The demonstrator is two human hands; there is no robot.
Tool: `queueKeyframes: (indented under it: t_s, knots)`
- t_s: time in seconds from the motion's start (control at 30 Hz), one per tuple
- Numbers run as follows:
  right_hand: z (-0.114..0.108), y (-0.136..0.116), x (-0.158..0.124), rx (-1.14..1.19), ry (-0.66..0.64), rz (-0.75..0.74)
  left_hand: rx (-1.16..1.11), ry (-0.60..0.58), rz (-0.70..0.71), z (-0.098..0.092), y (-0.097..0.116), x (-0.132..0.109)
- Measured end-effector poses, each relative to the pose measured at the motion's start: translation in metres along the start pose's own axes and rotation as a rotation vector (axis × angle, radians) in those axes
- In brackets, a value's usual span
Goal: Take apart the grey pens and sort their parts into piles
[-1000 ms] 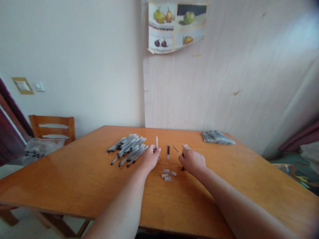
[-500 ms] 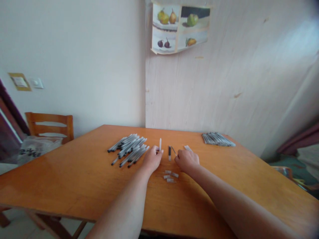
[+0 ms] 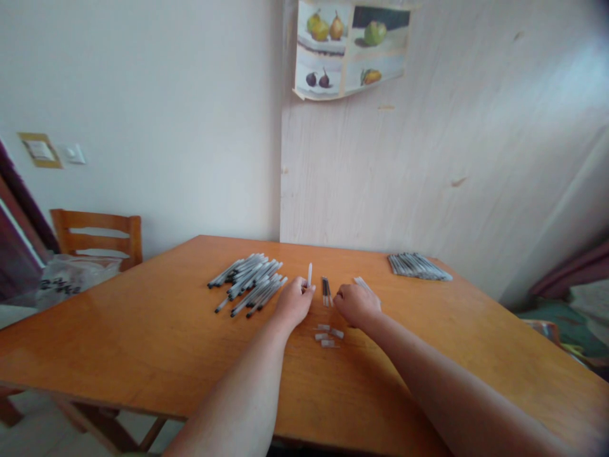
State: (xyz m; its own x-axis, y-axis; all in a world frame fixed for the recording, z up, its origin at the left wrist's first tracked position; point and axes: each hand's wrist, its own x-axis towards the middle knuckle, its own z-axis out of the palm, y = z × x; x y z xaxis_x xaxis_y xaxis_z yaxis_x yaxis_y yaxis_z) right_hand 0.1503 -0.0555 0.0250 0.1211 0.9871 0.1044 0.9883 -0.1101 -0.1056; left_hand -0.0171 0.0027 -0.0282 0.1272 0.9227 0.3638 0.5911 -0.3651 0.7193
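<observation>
My left hand point(image 3: 294, 301) is closed around the lower part of a pale pen barrel point(image 3: 309, 274), which stands up from the fingers. My right hand point(image 3: 356, 303) rests low over the table with curled fingers; its fingertips are mostly hidden, so I cannot make out anything in them. Just left of those fingers, several dark-inked pen refills point(image 3: 325, 291) lie side by side. Closer to me are several small clear caps point(image 3: 327, 343). Beyond the right hand, some clear pieces point(image 3: 360, 282) lie partly covered by it. A heap of black-tipped pens point(image 3: 252, 279) is left of my left hand.
The wooden table point(image 3: 157, 355) stands against the wall. A flat bundle of pens point(image 3: 419, 266) lies at its back right. At the left are a wooden chair point(image 3: 98, 243) and a clear plastic bag point(image 3: 71, 279). Fruit paintings point(image 3: 349, 51) hang above.
The dark refill that slanted out from my right fingers now lies beside the others. The left hand still holds the barrel. The whole view has shifted slightly.
</observation>
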Motion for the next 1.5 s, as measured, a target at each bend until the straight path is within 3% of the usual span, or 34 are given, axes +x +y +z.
queueKeyframes:
  t_s: [0.53, 0.73, 0.97, 1.27, 1.37, 1.5]
  knots:
    - [0.006, 0.002, 0.0, -0.075, 0.059, -0.152, -0.151, -0.057, -0.047, 0.0, 0.008, -0.002]
    - [0.003, -0.001, -0.009, 0.144, 0.195, -0.153, -0.429, -0.109, -0.069, -0.006, 0.025, -0.009]
    - [-0.001, -0.01, -0.023, 0.335, 0.231, -0.173, -0.825, -0.236, -0.162, -0.013, 0.044, -0.017]
    - [-0.005, -0.009, -0.024, 0.356, 0.207, -0.176, -0.925, -0.331, -0.164, -0.013, 0.041, -0.017]
    - [-0.008, -0.001, -0.018, 0.317, 0.223, -0.126, -0.861, -0.31, -0.164, -0.015, 0.042, -0.017]
    - [-0.014, 0.027, -0.005, 0.245, 0.211, 0.085, -0.758, -0.164, -0.179, -0.017, 0.04, -0.016]
